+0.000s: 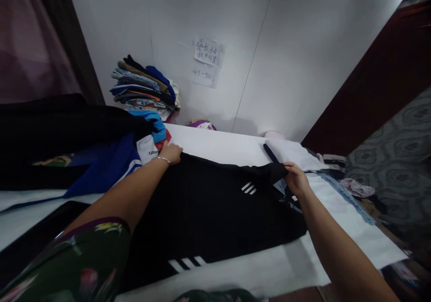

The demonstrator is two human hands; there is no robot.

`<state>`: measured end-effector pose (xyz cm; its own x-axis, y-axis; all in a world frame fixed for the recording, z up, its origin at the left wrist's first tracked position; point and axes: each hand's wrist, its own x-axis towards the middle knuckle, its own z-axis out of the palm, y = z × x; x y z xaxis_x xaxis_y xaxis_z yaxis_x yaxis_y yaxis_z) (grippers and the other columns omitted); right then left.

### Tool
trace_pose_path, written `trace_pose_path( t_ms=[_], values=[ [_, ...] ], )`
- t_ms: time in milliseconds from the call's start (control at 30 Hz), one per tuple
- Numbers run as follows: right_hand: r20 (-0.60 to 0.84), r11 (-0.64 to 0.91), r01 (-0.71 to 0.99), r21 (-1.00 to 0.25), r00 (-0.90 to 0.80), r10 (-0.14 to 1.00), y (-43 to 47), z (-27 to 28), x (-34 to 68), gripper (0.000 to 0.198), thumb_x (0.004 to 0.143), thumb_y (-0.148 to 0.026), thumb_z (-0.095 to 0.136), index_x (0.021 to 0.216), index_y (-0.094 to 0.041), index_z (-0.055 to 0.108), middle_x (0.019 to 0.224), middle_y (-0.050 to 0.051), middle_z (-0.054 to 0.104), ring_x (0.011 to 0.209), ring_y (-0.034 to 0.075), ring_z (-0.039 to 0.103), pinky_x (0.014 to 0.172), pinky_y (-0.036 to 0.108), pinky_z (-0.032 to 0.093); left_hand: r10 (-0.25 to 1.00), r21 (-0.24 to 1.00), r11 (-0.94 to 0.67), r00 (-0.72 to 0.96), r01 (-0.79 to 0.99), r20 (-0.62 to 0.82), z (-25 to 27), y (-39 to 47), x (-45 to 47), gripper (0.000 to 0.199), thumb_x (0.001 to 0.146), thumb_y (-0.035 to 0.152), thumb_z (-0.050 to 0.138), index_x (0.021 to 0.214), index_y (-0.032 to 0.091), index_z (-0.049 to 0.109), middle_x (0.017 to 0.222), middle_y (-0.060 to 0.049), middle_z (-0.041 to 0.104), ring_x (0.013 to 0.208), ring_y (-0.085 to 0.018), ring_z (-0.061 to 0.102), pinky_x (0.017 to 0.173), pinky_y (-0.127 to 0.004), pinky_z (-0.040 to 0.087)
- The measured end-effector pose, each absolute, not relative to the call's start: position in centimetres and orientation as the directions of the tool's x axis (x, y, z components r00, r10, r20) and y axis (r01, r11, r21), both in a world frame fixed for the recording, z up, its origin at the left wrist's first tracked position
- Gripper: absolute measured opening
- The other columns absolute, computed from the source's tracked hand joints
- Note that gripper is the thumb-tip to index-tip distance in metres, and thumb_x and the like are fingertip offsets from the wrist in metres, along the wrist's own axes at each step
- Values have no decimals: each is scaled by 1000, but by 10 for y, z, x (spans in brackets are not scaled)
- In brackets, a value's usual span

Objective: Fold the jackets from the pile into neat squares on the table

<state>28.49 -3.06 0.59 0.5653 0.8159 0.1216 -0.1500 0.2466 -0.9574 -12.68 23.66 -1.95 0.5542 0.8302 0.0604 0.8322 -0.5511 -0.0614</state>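
A black garment point(208, 203) with two sets of short white stripes lies spread on the white table. I cannot tell whether it is a top or trousers. My left hand point(172, 153), with a bracelet at the wrist, is closed on its far edge at the left. At the far right corner, my right hand point(296, 178) pinches the edge, where the cloth bunches up. Just beyond my left fingers lie a red cloth point(164, 139) and a light blue cloth point(157, 124).
Black and blue clothes point(104, 167) are heaped on the left. A tall stack of folded clothes point(144, 88) stands at the back left by the wall. White cloth point(292, 153) and a denim strip point(350, 196) lie on the right. Handwritten paper signs point(206, 61) hang on the wall.
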Motion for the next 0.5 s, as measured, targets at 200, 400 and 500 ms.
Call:
trace_pose_path(
  t_ms=[200, 400, 500],
  values=[
    [362, 510, -19, -860, 683, 634, -62, 22, 304, 10, 54, -15, 62, 63, -20, 63, 64, -4, 57, 61, 9, 51, 59, 23, 41, 689, -135, -682, 693, 719, 211, 26, 201, -159, 17, 68, 17, 51, 78, 17, 65, 87, -11, 66, 94, -26, 57, 101, -47, 24],
    [134, 328, -123, -937, 740, 659, -130, -19, 294, 36, 70, -31, 63, 105, -27, 67, 84, 0, 66, 75, 17, 61, 71, 32, 48, 474, -91, -859, 851, 503, 228, -9, 89, -202, 16, 76, 10, 48, 75, 19, 60, 87, -7, 61, 85, -21, 53, 82, -36, 38],
    [-22, 152, -155, -976, 769, 639, -150, -51, 286, 41, 70, -40, 67, 109, -26, 66, 87, 2, 68, 80, 20, 63, 74, 33, 50, 484, 0, -871, 857, 492, 174, -41, 47, -211, 20, 78, 6, 45, 76, 20, 59, 87, -5, 61, 83, -18, 54, 81, -34, 39]
  ],
)
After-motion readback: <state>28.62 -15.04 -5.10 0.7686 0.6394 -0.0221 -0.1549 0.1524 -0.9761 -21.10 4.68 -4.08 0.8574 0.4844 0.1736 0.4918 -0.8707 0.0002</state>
